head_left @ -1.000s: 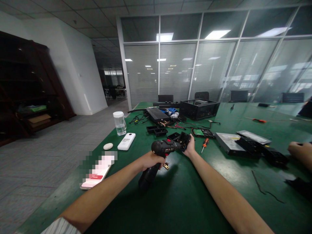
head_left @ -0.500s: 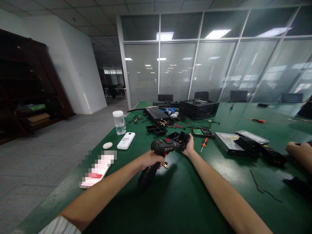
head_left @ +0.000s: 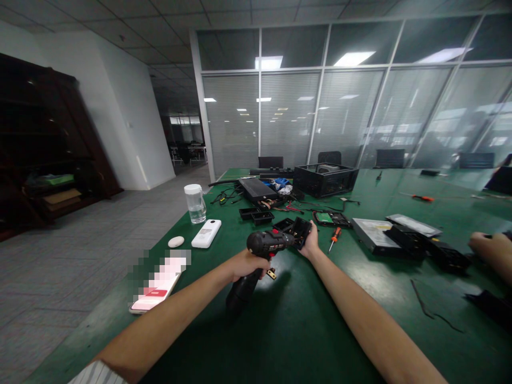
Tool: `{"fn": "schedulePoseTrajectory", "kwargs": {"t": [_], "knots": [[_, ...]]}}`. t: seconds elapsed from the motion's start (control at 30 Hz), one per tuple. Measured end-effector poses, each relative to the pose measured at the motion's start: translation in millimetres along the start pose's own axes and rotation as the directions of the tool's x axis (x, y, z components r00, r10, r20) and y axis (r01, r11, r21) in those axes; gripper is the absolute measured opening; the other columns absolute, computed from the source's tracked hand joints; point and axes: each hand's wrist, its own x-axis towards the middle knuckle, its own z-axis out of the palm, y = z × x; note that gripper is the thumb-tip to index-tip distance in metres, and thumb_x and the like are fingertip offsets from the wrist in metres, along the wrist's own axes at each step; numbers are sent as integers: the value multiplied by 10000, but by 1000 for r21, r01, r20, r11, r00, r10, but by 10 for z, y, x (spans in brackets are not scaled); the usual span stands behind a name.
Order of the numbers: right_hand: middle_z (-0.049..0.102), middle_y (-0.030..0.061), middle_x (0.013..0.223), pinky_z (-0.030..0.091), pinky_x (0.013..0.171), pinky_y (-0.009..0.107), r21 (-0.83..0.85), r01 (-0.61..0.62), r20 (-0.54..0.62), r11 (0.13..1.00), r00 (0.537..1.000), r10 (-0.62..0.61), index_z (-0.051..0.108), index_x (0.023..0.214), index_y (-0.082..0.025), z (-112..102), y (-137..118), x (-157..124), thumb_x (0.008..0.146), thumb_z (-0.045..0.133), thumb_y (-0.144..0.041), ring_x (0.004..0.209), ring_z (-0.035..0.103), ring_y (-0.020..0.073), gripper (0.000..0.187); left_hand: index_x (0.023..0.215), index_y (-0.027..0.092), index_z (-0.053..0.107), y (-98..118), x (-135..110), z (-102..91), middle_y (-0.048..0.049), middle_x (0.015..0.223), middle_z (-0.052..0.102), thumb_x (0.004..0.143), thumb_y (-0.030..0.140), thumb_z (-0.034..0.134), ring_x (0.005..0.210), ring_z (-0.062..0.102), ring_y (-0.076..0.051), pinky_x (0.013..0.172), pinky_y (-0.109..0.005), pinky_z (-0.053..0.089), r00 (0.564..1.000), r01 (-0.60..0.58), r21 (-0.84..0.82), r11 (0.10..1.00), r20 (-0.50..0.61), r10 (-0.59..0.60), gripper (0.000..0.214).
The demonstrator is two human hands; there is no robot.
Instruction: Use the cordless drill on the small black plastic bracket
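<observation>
My left hand (head_left: pixel 248 265) is wrapped round the grip of a black cordless drill (head_left: pixel 264 242), whose chuck points right. My right hand (head_left: pixel 311 242) holds a small black plastic box-shaped part (head_left: pixel 301 231), tilted, with its hollow side toward the drill. The drill's front end meets that part; whether a bit touches a screw is too small to make out. A small brass-coloured piece (head_left: pixel 272 273) shows just below the drill near my left fingers. Behind the held part lies a black tray (head_left: pixel 283 224).
Two black trays (head_left: pixel 256 215), a circuit board (head_left: pixel 328 217) and an orange screwdriver (head_left: pixel 335 240) lie nearby. A black computer case (head_left: pixel 326 180) stands farther back. Left are a water bottle (head_left: pixel 196 205), white device (head_left: pixel 206 233) and phone (head_left: pixel 160 285). At right, another person's hand (head_left: pixel 488 248) is near black parts (head_left: pixel 448 254).
Almost nothing differs. The view has shifted very slightly; both hands keep their hold, with the drill against the black part.
</observation>
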Motion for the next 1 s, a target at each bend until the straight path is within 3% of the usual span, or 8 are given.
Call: {"fn": "schedulePoseTrajectory", "kwargs": {"t": [1.0], "knots": [[633,55,646,466,562,346,-8,-5,-9,1000,1000,5,598,745,-185,1,1,0,739,300,-594,604,592,208,506,626,104,535,10,-2,13,-5,540,507,578,164,524,492,468,-105,502,-244,369,1000,-7,-29,1000,3,7,78]]}}
